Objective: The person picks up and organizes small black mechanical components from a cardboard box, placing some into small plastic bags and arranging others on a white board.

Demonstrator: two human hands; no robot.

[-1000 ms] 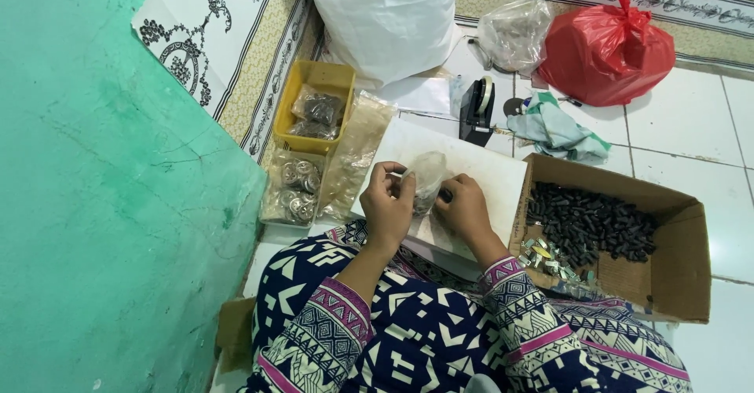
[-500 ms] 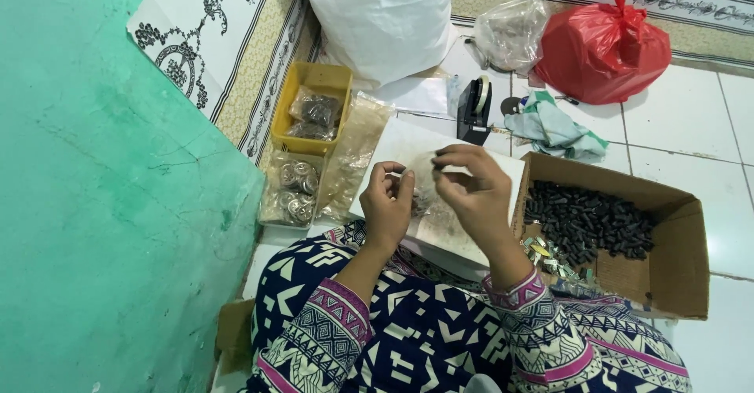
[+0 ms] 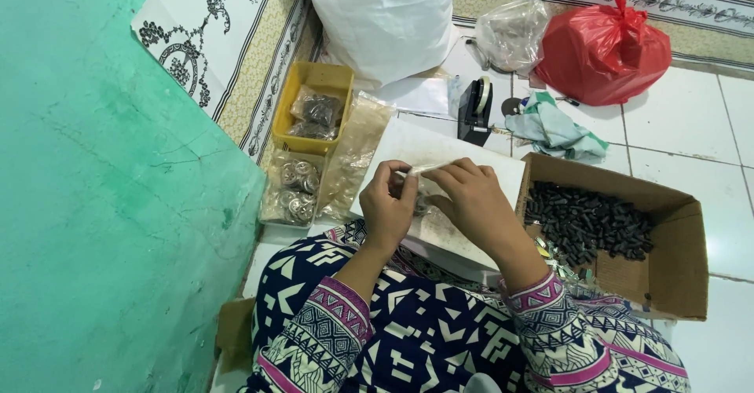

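The small clear plastic bag (image 3: 424,171) sits pinched between your left hand (image 3: 390,204) and right hand (image 3: 471,201), above the white board's (image 3: 487,169) middle; its contents stay hidden behind your fingers.

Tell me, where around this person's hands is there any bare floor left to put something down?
Bare white tile lies right of the cloth, between the red bag and the cardboard box, and beyond the box's right wall. The white board's upper right corner is bare too. Left of both hands, trays and clear bags crowd up to the green wall.
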